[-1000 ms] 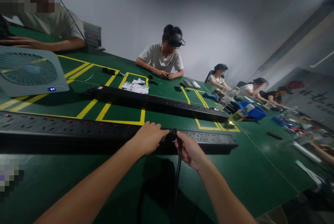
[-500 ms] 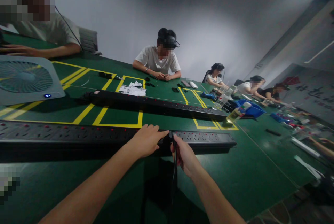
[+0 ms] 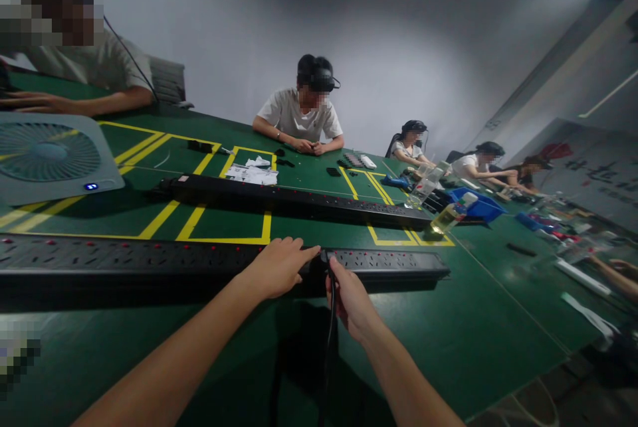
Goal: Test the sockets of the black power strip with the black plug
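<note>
A long black power strip (image 3: pixel 164 257) with rows of sockets and small red switches lies across the green table in front of me. My left hand (image 3: pixel 276 271) grips it from above, fingers over its far edge and the index finger stretched toward a black plug (image 3: pixel 323 258). My right hand (image 3: pixel 351 297) is closed on this plug, thumb on top, just right of the left fingertip. From the plug a black cable (image 3: pixel 329 347) hangs down toward me. Whether its pins are fully in a socket is hidden by my fingers.
A second black power strip (image 3: pixel 299 202) lies farther back. Around it are a grey fan (image 3: pixel 54 155), white papers (image 3: pixel 252 173), a bottle of yellowish liquid (image 3: pixel 446 220) and a blue bin (image 3: pixel 478 204). Several co-workers sit along the far side, one person (image 3: pixel 304 118) directly opposite.
Both hands keep their hold at nearly the same spot. The cable below my right hand has swung slightly, and the view has shifted a little.
</note>
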Demonstrator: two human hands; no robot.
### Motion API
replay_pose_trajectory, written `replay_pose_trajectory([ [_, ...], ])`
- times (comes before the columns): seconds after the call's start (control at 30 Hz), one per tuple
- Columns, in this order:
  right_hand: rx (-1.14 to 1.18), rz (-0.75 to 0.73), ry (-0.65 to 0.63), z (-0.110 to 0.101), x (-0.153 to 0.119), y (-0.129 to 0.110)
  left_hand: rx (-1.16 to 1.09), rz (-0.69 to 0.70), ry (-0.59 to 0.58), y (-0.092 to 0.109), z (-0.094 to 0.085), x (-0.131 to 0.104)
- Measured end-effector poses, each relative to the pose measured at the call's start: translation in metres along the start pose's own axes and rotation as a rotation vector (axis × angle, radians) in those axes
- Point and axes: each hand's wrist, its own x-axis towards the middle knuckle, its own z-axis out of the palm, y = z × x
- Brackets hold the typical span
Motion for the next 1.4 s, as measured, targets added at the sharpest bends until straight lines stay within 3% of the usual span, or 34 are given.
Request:
replay_pose_trajectory([
  [0.53, 0.347, -0.134, -0.110, 0.000, 0.003, 0.021, -0.068, -0.015, -0.028, -0.001, -0.002, 0.001],
  [1.13, 0.400, -0.130, -0.193, -0.003, 0.006, 0.017, -0.029, -0.044, -0.022, 0.006, -0.003, 0.006],
  [1.4, 0.428, -0.111, -0.257, -0.009, 0.012, 0.022, -0.140, 0.012, -0.023, -0.004, 0.007, 0.010],
])
